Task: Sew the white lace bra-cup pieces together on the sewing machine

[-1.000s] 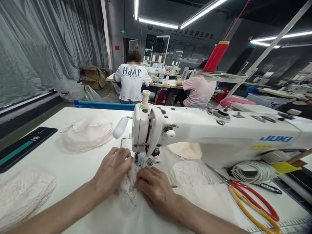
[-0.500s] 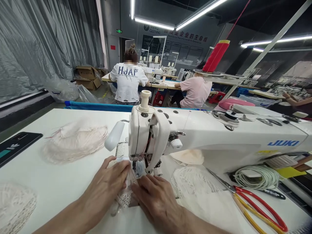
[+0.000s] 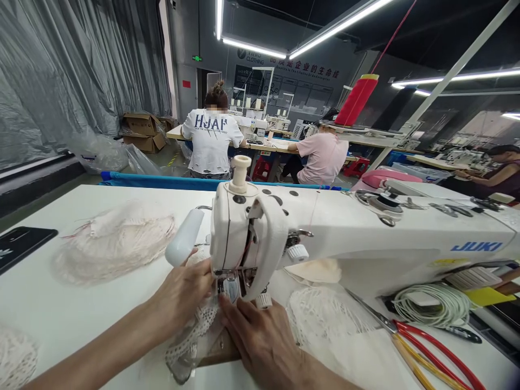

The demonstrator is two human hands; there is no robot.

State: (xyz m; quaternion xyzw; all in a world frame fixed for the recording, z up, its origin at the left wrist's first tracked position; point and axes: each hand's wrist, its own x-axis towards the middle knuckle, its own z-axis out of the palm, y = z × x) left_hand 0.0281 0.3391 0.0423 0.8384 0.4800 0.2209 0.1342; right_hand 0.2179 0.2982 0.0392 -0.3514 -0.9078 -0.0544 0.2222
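Observation:
A white JUKI sewing machine (image 3: pixel 365 233) stands across the white table (image 3: pixel 49 309). Under its needle lies a small white lace piece (image 3: pixel 190 333). My left hand (image 3: pixel 182 295) presses on the lace just left of the presser foot (image 3: pixel 229 287). On the right side of the foot, my right hand (image 3: pixel 264 341) holds the same lace flat with its fingertips at the needle. Part of the lace is hidden under both hands.
A pile of pale lace pieces (image 3: pixel 114 244) lies at the left, and more lace (image 3: pixel 325 319) at the right. Red-and-yellow handled scissors (image 3: pixel 434 352) and a coil of white cord (image 3: pixel 434 306) sit under the machine arm. A dark phone (image 3: pixel 20 244) lies far left. Other people sew at tables behind.
Both hands have slid forward toward the needle with the lace, and the lace has fed further under the foot. The view has moved closer to the machine head.

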